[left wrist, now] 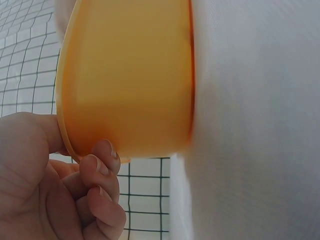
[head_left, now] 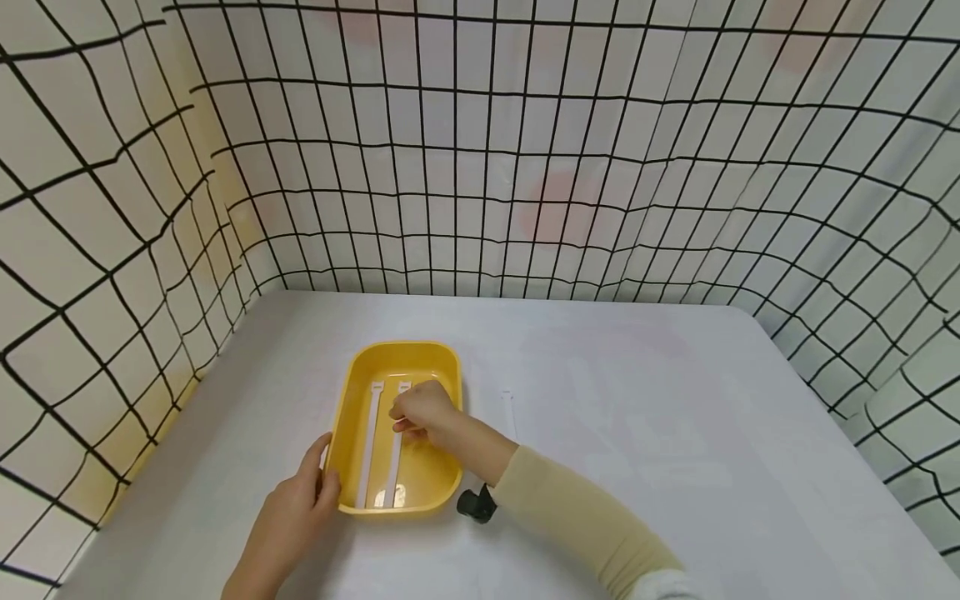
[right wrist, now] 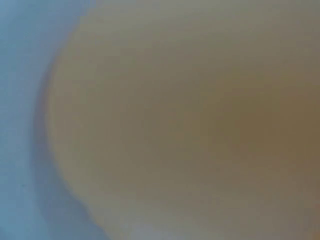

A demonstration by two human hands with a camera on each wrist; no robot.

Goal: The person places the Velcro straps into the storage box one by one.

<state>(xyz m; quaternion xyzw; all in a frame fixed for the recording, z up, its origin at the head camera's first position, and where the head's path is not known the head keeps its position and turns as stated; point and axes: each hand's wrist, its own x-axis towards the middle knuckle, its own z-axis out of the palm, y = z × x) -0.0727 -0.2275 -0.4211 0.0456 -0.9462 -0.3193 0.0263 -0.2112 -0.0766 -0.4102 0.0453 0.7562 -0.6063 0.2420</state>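
A yellow plastic tray [head_left: 433, 492] stands on the white table, with two long white straps [head_left: 369, 450] lying lengthwise in it, each with a slotted head at the far end. My left hand [head_left: 294, 508] grips the tray's left rim; in the left wrist view its thumb reaches over the edge, with the other fingers curled against the outer wall. Inside the tray my right hand [head_left: 426, 408] has its fingertips pinched together at the right-hand strap [head_left: 393, 467], covering its upper middle. The right wrist view is only a blurred yellowish shape.
Another pale strap [head_left: 507, 404] lies on the table [head_left: 637, 433] to the right of the tray, partly behind the right forearm. A small black cylindrical device [head_left: 476, 504] sits under the right wrist. Black wire grid [head_left: 487, 175] borders the table's back and sides.
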